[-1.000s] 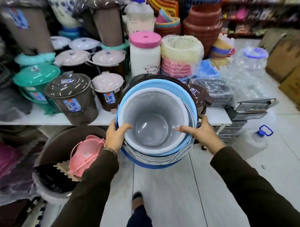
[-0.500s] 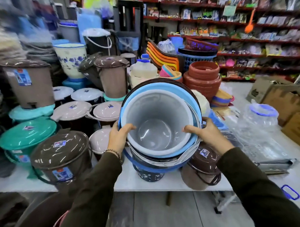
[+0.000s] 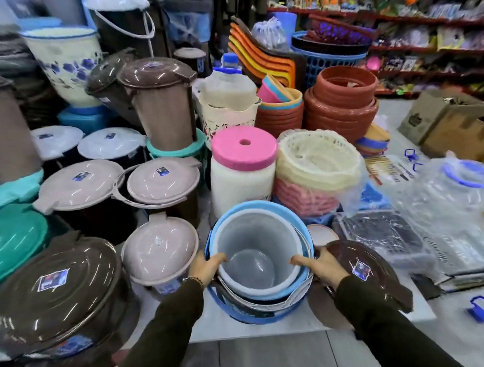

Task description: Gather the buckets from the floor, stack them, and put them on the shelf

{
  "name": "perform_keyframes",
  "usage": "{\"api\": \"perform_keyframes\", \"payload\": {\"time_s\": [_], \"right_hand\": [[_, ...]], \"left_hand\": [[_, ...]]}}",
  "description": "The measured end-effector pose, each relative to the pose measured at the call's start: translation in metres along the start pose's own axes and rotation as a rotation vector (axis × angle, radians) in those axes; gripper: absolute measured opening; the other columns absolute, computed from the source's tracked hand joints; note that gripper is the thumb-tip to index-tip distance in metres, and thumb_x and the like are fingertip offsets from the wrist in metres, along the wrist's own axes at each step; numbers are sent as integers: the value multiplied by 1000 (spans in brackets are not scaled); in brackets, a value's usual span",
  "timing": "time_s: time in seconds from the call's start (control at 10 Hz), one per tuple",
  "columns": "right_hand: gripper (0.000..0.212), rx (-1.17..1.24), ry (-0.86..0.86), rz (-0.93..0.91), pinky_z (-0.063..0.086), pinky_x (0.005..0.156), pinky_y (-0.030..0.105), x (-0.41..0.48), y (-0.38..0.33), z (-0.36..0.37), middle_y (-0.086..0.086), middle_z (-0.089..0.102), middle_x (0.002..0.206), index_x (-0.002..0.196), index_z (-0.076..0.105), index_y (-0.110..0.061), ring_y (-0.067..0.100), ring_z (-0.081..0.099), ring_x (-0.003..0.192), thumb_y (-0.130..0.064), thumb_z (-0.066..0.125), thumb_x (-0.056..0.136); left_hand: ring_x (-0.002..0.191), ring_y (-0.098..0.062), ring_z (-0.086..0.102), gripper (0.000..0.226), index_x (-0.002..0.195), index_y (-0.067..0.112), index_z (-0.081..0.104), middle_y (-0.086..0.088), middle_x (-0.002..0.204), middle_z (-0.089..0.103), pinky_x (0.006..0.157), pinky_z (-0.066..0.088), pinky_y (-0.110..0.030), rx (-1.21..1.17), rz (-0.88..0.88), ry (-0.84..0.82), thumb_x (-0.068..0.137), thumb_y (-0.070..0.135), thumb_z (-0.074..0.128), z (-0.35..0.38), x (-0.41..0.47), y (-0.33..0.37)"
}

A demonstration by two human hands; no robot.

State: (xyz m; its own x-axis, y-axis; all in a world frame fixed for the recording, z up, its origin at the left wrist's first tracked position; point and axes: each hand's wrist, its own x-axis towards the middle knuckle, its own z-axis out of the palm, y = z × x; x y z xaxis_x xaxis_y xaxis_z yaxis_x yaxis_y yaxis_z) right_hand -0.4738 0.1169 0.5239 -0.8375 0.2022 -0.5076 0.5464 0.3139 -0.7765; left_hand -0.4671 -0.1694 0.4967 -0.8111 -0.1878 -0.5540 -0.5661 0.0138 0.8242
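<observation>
The nested buckets [image 3: 258, 258] sat on the shelf [image 3: 213, 325] near its front edge, in a gap between lidded bins. Left hand [image 3: 206, 268] and right hand [image 3: 322, 267] each pinched the rim, thumbs inside (probably steadying it until it settled).

We observe glossy, smooth plastic on the stacked buckets [image 3: 258, 254], the innermost translucent grey. The brown lid [image 3: 361, 267] and beige lid [image 3: 160, 248] show a polished plastic sheen, while the cardboard box [image 3: 452, 121] appears matt.
</observation>
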Motion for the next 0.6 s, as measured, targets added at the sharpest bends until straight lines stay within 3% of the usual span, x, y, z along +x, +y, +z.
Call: {"api": "perform_keyframes", "payload": {"time_s": [0.1, 0.2, 0.3, 0.4, 0.5, 0.6], "right_hand": [[60, -68, -24, 42, 58, 50, 28, 16, 15, 6, 16, 74, 102, 116, 64, -7, 26, 74, 80, -25, 89, 65], [70, -229, 54, 44, 48, 41, 16, 25, 29, 10, 15, 66, 116, 120, 64, -7, 24, 68, 91, -38, 87, 62], [79, -329, 80, 19, 59, 62, 25, 29, 29, 9, 17, 60, 124, 124, 64, -8, 28, 65, 105, -52, 83, 60], [95, -445, 82, 27, 46, 107, 45, 23, 26, 11, 18, 48, 140, 137, 54, -11, 33, 54, 126, -68, 74, 63], [114, -551, 106, 27, 38, 113, 49, 15, 21, 15, 20, 35, 151, 150, 35, -13, 39, 42, 137, -81, 63, 63], [113, -615, 237, -134, 38, 110, 52, 14, 11, 12, 19, 31, 155, 154, 23, -14, 39, 38, 140, -86, 47, 70]], "left_hand": [[97, -43, 67, 78, 117, 8, 58, -25, 113, 63, 77, 60, -58, 88, -51, 3, 46, 35, 72, 5, 19, -13], [100, -34, 59, 76, 128, 15, 55, -11, 122, 43, 94, 55, -50, 210, -105, 19, 59, 40, 76, 12, 29, -22], [95, -27, 56, 76, 133, 17, 53, -7, 116, 39, 96, 54, -44, 274, -97, 47, 68, 49, 76, 15, 33, -21], [100, -28, 59, 88, 136, 16, 50, -12, 123, 47, 97, 54, -44, 384, -121, 66, 68, 70, 67, 19, 28, -14], [116, -33, 57, 100, 144, 18, 41, -16, 140, 45, 100, 50, -46, 524, -110, 79, 67, 80, 58, 18, 20, -9], [136, -36, 44, 106, 152, 17, 25, -15, 152, 37, 108, 42, -48, 728, 76, 227, 72, 82, 48, 18, 12, 4]]}}
